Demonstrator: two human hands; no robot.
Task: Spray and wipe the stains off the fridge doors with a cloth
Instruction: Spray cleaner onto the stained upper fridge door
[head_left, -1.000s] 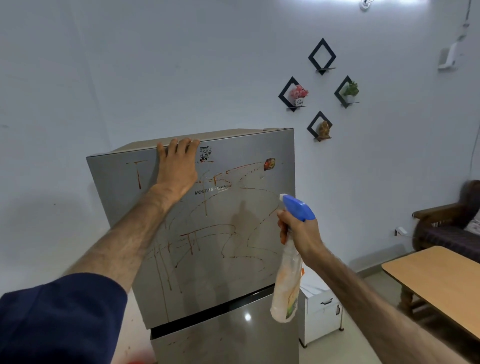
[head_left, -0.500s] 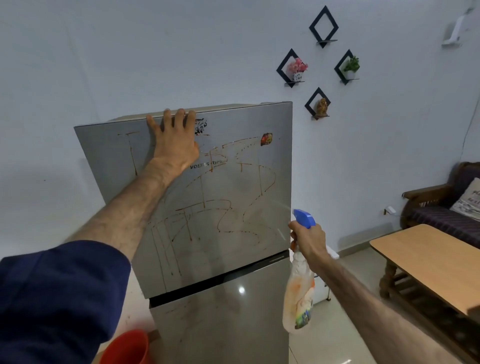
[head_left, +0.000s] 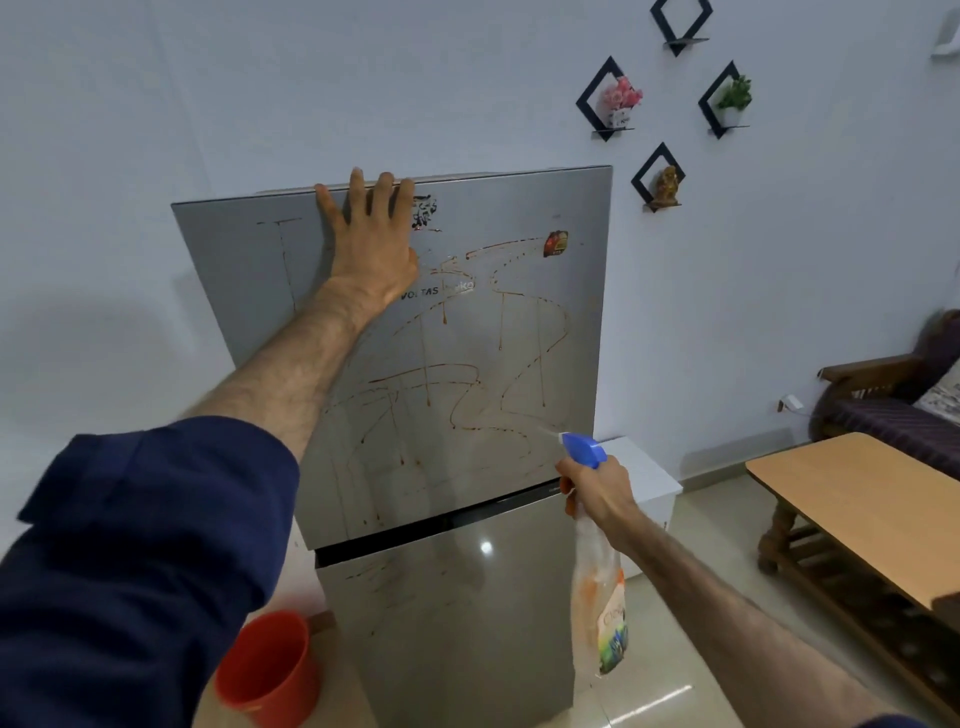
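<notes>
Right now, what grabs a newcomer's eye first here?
The brown streaks scrawled across the upper fridge door. Then the hands: the left hand pressed flat near the door's top edge, the right hand gripping a blue-nozzled spray bottle at the door's lower right.

— What is worn on the arms?
— A dark navy sleeve (head_left: 140, 545) is seen rolled up above the left elbow; both hairy forearms are left bare.
</notes>
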